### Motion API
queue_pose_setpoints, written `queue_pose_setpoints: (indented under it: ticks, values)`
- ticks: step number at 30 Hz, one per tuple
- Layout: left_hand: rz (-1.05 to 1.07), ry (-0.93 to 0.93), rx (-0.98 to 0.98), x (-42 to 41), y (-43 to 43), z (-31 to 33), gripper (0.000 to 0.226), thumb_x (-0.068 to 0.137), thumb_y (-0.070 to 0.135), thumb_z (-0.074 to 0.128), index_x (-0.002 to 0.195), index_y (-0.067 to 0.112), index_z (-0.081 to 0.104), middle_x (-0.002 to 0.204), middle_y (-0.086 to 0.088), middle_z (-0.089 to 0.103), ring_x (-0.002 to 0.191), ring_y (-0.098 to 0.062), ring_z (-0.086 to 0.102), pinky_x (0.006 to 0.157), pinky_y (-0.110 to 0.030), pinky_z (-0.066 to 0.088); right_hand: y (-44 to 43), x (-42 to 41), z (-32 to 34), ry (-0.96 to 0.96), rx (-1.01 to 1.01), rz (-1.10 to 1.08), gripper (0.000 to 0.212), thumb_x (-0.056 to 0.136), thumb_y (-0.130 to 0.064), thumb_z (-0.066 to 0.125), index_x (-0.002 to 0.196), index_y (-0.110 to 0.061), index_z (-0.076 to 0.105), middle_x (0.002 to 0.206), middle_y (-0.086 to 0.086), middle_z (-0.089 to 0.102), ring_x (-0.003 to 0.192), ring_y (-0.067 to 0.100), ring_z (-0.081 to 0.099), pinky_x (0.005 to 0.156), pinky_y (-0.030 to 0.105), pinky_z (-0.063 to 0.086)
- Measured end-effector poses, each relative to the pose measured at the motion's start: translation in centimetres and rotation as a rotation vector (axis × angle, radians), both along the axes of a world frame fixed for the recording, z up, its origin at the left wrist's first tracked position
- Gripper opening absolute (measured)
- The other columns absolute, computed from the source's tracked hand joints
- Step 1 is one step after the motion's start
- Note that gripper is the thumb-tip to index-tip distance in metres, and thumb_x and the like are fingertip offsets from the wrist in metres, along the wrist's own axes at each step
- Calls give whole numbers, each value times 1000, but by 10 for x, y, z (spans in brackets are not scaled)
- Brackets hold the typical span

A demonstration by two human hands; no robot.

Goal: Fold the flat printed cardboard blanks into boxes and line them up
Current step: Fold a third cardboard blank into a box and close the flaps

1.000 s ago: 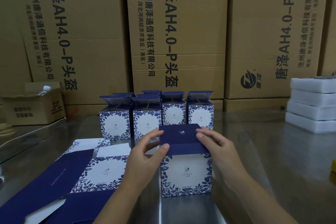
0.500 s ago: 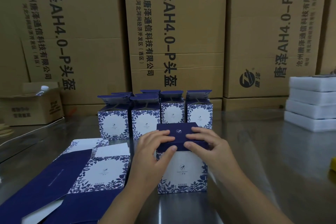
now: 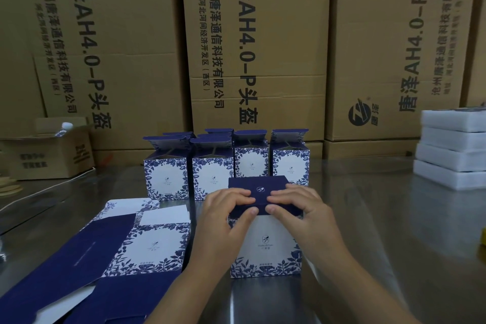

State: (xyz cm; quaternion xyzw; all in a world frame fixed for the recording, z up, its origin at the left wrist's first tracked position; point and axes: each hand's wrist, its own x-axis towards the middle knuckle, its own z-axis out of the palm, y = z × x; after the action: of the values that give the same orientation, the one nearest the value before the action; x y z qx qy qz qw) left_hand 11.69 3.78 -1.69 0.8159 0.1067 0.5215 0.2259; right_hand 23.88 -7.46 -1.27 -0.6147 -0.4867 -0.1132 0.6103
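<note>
A blue-and-white printed box [image 3: 271, 247] stands upright on the metal table [image 3: 381, 231] in front of me, its dark blue lid flap folded down flat on top. My left hand [image 3: 223, 216] and my right hand [image 3: 302, 208] both press on that lid, fingers on top and thumbs at its front edge. Behind it stands a group of several folded boxes [image 3: 213, 173] with their top flaps open. A stack of flat printed blanks [image 3: 131, 247] lies on the table to the left.
Large brown shipping cartons [image 3: 252, 47] form a wall behind the table. White foam blocks [image 3: 452, 150] are stacked at the right. A small open carton [image 3: 47, 152] with a bottle sits at the far left.
The lid flap, raised a second ago, has been pushed down flat onto the box. Both hands followed it down and moved closer together on top.
</note>
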Motion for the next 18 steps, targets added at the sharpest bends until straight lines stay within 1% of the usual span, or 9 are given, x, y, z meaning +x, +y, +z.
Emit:
queue_pose_setpoints:
  ticks: [3,6,9,12,14,16,18]
  values:
    - [-17,-2,14,1,-1,0,6,82,43,55,88,45,55,102,29,58,110,7,42,90,-5,28,-1,-4,0,-2,-6,6,30,76,-19,77,84,-47,69,98,-20,66,114,-2,44,101,27,37]
    - [-22,-2,58,1,-2,0,12,83,49,48,91,47,55,100,27,58,108,3,45,91,-8,30,-2,-9,-1,-27,-22,4,28,77,-21,76,89,-46,69,101,-18,63,117,0,42,101,26,36]
    - [-18,-4,81,1,-3,0,13,84,49,50,93,47,59,98,25,57,107,5,45,91,-7,29,-1,-13,-1,-31,-6,-7,23,76,-22,77,89,-40,73,99,-14,63,113,-1,44,96,22,37]
    - [-15,-5,54,2,-3,0,10,84,40,57,91,46,60,96,24,58,107,4,45,90,-6,28,0,-14,1,-33,15,-25,21,76,-20,77,88,-36,74,95,-12,63,108,-3,47,92,18,38]
    - [-5,-9,47,3,-4,-1,9,84,38,57,90,44,61,96,24,58,107,3,45,90,-6,29,0,-14,2,-27,9,-20,21,76,-20,76,87,-37,73,94,-13,63,106,-3,47,92,19,39]
    - [-4,-17,42,5,-4,-1,10,84,43,53,89,41,62,96,23,57,106,2,45,89,-6,29,0,-13,3,-33,6,-21,21,76,-19,76,87,-38,73,91,-13,64,104,-3,48,92,21,40]
    - [-5,-17,35,6,-4,-2,12,84,43,52,89,40,63,95,23,57,106,2,45,88,-6,28,0,-13,3,-48,11,-25,21,76,-18,76,87,-36,74,89,-13,64,103,-2,49,91,22,41]
